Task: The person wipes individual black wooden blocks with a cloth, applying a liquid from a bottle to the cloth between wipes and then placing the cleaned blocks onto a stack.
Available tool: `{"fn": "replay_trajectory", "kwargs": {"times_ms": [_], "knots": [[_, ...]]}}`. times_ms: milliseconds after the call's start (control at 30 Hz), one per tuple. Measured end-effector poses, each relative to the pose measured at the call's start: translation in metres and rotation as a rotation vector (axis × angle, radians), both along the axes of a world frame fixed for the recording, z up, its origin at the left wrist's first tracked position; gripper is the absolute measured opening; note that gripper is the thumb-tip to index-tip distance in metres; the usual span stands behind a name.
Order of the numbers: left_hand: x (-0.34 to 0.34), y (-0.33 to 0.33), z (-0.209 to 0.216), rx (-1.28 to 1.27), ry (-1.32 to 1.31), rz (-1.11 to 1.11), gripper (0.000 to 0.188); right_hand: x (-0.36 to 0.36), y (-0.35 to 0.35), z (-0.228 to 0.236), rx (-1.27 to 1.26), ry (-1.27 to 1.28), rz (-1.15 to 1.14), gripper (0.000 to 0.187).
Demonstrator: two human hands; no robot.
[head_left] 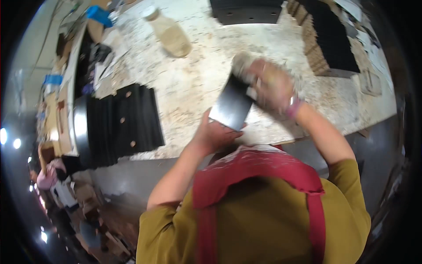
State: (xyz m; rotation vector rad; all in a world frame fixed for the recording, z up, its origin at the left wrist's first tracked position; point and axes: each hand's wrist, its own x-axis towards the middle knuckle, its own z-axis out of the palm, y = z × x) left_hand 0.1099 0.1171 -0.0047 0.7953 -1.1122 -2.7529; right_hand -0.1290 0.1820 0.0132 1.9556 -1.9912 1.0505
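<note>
My left hand (pixel 216 135) grips the near end of a glossy black panel (pixel 232 105), with the fingers curled under its edge. The panel is tilted over the worktable, and light glares off its lower part. At its far end is my right hand (pixel 272 86), smeared by motion. A pale, greyish-beige wad like a rag (pixel 241 64) shows at those fingers, pressed against the panel's top; its exact kind is blurred.
On the stained white table (pixel 193 88), a row of black panels (pixel 123 119) stands at left. A plastic bottle (pixel 173 37) lies farther back. Another black panel (pixel 246 11) is at the far edge; a brown-edged black stack (pixel 329 39) sits at right. Another person (pixel 50 174) is far left.
</note>
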Motion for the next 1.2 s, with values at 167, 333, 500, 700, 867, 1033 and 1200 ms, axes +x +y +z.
{"fn": "replay_trajectory", "kwargs": {"times_ms": [167,333,500,700,867,1033,1200], "knots": [[0.003,0.008,-0.021,0.168,0.144,-0.063,0.076,0.05,0.024,-0.022,0.17,-0.164,0.218,0.022],[0.009,-0.004,-0.011,0.296,-0.165,-0.015,0.083,-0.066,0.052,-0.049,0.257,-0.387,-0.237,0.029],[0.03,-0.035,0.013,-0.115,-0.519,-0.127,0.078,-0.071,0.074,-0.062,0.322,-0.314,-0.158,0.033],[0.08,-0.046,0.069,-1.953,-1.086,0.277,0.064,-0.081,0.076,-0.063,0.334,-0.421,-0.156,0.034],[0.119,-0.051,0.049,-1.95,-1.512,0.256,0.069,-0.077,0.074,-0.068,0.316,-0.387,-0.172,0.031],[0.125,-0.047,0.056,-2.144,-1.301,0.251,0.053,-0.078,0.073,-0.064,0.335,-0.408,-0.155,0.033],[0.121,-0.052,0.12,-2.0,-1.182,0.542,0.026,-0.078,0.075,-0.061,0.358,-0.405,-0.165,0.033]]}}
